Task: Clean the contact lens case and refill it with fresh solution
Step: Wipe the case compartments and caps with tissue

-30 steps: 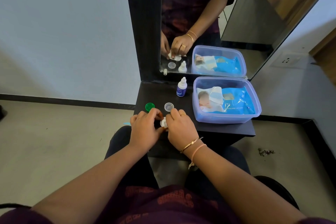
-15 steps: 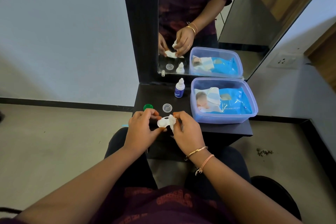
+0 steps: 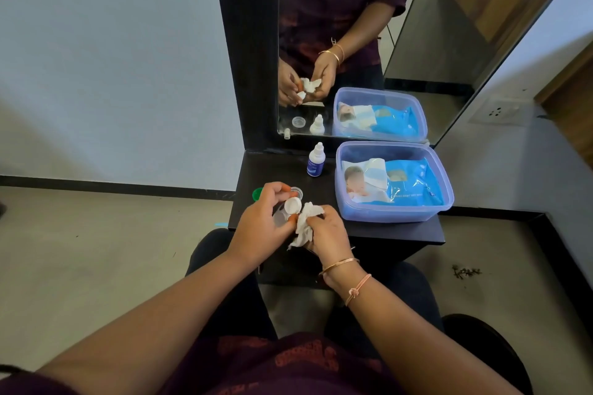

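Observation:
My left hand (image 3: 261, 220) holds the white contact lens case (image 3: 290, 207) above the front of the black shelf (image 3: 398, 229), one round well facing up. My right hand (image 3: 327, 229) grips a crumpled white tissue (image 3: 305, 224) pressed against the case's right side. A green cap (image 3: 256, 193) and a clear cap (image 3: 296, 192) lie on the shelf just behind my left hand, partly hidden by the fingers. The small solution bottle (image 3: 316, 160) with a blue label stands upright at the back of the shelf.
A blue plastic tub (image 3: 394, 213) holding a pack of wet wipes (image 3: 414, 183) fills the shelf's right half. A mirror (image 3: 353, 26) rises behind the shelf and reflects both hands. My knees are under the shelf's front edge.
Both hands lifted the case off the shelf and turned it. The tissue now shows bunched in my right hand against the case. The view shifted slightly.

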